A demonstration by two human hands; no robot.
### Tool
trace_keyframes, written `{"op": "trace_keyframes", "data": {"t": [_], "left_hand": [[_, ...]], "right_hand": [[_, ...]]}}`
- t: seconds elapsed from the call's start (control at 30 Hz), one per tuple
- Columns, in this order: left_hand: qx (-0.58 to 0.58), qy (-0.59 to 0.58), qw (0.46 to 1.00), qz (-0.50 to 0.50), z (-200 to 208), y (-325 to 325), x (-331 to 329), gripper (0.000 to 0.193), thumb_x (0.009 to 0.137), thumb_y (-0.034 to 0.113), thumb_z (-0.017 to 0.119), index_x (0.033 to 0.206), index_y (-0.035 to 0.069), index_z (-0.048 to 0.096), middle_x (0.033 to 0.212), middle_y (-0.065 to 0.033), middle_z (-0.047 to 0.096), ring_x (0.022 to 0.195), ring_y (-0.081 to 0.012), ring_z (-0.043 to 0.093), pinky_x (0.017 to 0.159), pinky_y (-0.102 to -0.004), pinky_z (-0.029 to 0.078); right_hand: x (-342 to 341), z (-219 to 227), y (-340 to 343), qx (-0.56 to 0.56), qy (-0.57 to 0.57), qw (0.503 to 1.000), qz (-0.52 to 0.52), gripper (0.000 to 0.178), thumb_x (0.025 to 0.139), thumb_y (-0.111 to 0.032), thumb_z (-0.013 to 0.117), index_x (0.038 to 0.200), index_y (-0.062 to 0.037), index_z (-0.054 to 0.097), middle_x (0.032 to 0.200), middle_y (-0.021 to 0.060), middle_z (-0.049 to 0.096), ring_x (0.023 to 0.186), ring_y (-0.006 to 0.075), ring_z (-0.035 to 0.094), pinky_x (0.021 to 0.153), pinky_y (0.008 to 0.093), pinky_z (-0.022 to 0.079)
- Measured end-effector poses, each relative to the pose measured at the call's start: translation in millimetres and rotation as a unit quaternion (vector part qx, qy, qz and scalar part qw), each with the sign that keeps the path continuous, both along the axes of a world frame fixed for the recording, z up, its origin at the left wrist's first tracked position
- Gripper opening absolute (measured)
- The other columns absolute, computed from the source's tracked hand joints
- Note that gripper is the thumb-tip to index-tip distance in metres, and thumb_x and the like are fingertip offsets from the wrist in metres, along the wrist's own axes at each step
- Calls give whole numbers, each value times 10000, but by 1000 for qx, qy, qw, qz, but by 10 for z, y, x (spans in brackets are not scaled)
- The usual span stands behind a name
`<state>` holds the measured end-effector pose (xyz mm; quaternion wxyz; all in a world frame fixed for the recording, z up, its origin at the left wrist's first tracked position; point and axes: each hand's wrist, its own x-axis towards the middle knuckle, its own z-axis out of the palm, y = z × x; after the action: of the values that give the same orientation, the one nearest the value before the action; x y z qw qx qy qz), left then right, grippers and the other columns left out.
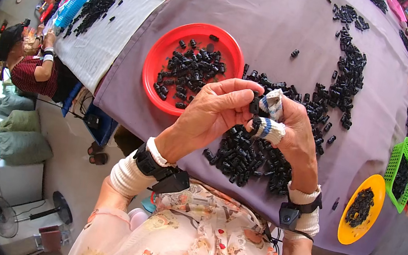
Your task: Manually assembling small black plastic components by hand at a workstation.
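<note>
My two hands meet above the near part of the table. Between the fingertips of my left hand [206,109] is a small black plastic piece [255,103], pinched by thumb and forefinger. My right hand [296,135] is closed at the same piece, its thumb and forefinger in knitted white covers with blue stripes. The fingers hide much of the piece. Just below the hands spreads a pile of similar short black cylindrical pieces [241,159]. Beyond my left hand stands a round red tray [153,63] with many more of them inside.
A purple cloth [206,2] covers the table. A trail of black pieces [345,85] runs to the far right. At right are a yellow plate [350,234] and a green basket [393,164]. Other people sit around, one in a striped shirt [36,75] at left, near a fan [0,214].
</note>
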<state>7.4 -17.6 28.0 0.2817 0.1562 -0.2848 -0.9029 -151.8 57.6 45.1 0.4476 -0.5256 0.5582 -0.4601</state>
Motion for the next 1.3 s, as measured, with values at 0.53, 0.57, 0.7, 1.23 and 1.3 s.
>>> {"op": "trace_keyframes", "data": {"t": [0.53,0.57,0.7,1.23,1.3], "left_hand": [[-34,-41,998,-26,42,26,15,247,877,100,537,1093,-18,549,925,-96,634,800,-134,626,710,-275,531],[-37,-49,998,-20,40,28,16,252,875,98,539,1098,-19,547,930,-98,634,803,-138,627,712,-278,531],[-38,-54,998,-22,32,21,20,260,872,97,544,1105,-19,545,937,-100,633,809,-141,626,713,-280,532],[-53,-68,996,-21,-35,31,-1,244,874,107,546,1083,-19,552,940,-93,627,817,-132,618,725,-282,526],[-53,-65,996,-21,-31,31,-4,242,874,108,546,1080,-19,553,937,-91,627,815,-130,618,719,-280,526]], "right_hand": [[-123,-73,-87,-36,56,995,76,385,664,-336,727,817,-9,593,615,44,525,566,118,469,545,278,406],[-121,-75,-86,-33,47,995,79,379,668,-334,726,821,-11,597,617,41,530,566,114,468,547,278,407],[-117,-52,-82,-22,46,995,83,365,680,-324,723,827,-14,600,616,28,533,566,101,461,549,274,408],[-96,-151,-63,-40,30,996,77,335,715,-288,689,843,1,577,617,51,515,573,115,445,555,282,406],[-96,-131,-59,-28,36,996,80,328,726,-286,681,845,-1,572,612,52,508,567,118,441,550,285,403]]}}
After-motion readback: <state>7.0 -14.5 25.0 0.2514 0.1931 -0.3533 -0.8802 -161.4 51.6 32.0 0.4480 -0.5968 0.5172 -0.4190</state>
